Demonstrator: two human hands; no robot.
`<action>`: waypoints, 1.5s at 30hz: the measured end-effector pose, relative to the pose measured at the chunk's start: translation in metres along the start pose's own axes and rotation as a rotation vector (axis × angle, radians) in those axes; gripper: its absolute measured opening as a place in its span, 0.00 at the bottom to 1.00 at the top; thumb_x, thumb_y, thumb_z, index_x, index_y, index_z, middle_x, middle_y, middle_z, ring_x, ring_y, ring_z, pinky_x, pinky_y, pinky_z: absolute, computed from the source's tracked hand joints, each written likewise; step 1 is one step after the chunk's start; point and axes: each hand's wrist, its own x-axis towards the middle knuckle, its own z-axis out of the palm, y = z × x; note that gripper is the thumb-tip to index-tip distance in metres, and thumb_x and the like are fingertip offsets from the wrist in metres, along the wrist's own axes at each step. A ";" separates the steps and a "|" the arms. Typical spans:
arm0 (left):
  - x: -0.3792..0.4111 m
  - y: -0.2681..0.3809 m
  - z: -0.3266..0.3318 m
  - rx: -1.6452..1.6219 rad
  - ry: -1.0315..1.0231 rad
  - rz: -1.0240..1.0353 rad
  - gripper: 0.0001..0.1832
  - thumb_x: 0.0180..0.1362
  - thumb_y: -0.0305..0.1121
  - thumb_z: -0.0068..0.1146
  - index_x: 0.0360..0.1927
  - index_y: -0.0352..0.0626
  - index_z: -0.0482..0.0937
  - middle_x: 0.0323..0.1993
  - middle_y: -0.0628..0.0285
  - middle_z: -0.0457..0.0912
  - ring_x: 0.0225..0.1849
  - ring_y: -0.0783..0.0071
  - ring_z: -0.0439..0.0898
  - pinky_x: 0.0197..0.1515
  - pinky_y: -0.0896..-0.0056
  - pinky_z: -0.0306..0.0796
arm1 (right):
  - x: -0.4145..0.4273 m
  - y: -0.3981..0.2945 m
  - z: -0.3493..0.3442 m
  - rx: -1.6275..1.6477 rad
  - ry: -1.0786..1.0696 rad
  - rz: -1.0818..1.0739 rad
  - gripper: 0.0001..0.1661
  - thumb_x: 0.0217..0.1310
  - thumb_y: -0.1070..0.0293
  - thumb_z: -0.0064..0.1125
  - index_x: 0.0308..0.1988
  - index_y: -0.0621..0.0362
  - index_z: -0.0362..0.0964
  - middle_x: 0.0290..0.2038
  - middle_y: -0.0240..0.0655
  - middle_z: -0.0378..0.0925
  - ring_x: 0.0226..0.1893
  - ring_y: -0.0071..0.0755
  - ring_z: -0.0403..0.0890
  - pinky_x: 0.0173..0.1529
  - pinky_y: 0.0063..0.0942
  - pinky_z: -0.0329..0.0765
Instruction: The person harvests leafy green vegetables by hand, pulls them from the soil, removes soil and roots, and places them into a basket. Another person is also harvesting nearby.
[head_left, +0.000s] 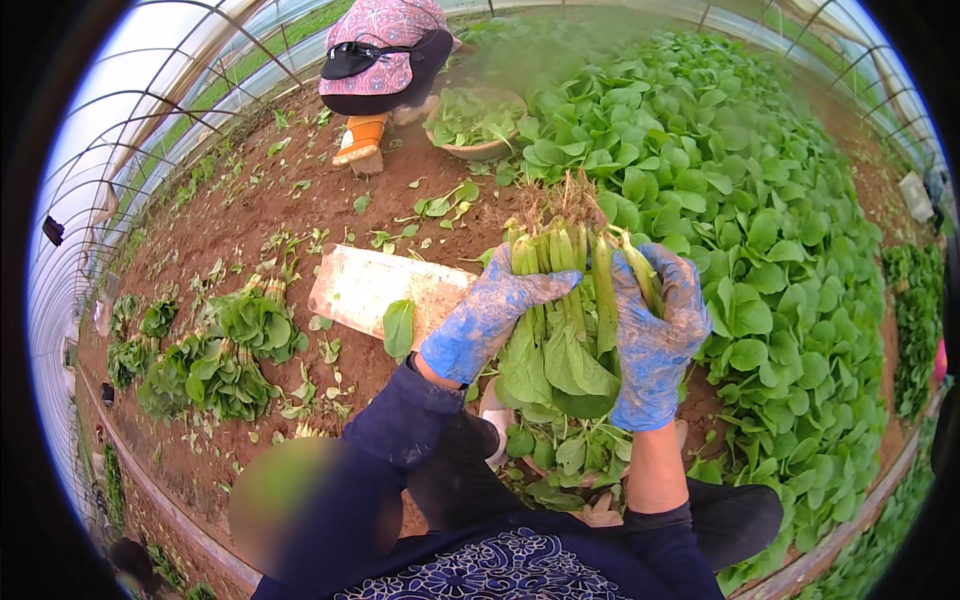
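In muddy blue gloves, my left hand is closed around a bunch of leafy greens, roots up and leaves hanging down. My right hand is at the bunch's right side, its fingers closed on a pale green stalk. Below the bunch, more loose greens lie in a container between my legs, mostly hidden. A worn, pale board lies on the soil to the left of my left hand, with a single leaf on its near edge.
Tied bunches of greens lie on the soil at left. A dense bed of growing greens fills the right. Ahead, a person in a patterned pink top bends beside a basin of greens. Hoops of a plastic tunnel arch around.
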 end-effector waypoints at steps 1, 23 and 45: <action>-0.001 -0.001 0.000 -0.032 -0.019 0.001 0.25 0.50 0.22 0.64 0.53 0.38 0.73 0.46 0.61 0.80 0.48 0.73 0.78 0.53 0.68 0.74 | 0.001 -0.002 0.000 0.111 -0.051 0.016 0.23 0.44 0.79 0.65 0.44 0.54 0.75 0.33 0.37 0.77 0.27 0.41 0.80 0.32 0.30 0.76; -0.001 -0.002 -0.011 -0.071 -0.233 -0.248 0.36 0.45 0.19 0.66 0.61 0.41 0.66 0.49 0.58 0.78 0.50 0.68 0.78 0.54 0.65 0.74 | 0.022 0.015 -0.024 -0.117 -0.691 -0.303 0.21 0.41 0.69 0.67 0.40 0.54 0.73 0.32 0.35 0.76 0.31 0.43 0.80 0.31 0.36 0.74; 0.002 0.019 -0.002 0.133 -0.258 0.058 0.35 0.48 0.36 0.65 0.59 0.33 0.68 0.52 0.49 0.78 0.53 0.65 0.76 0.57 0.65 0.69 | -0.003 0.000 -0.048 -0.024 -0.203 0.013 0.14 0.40 0.76 0.69 0.32 0.57 0.74 0.26 0.39 0.78 0.21 0.36 0.78 0.27 0.27 0.73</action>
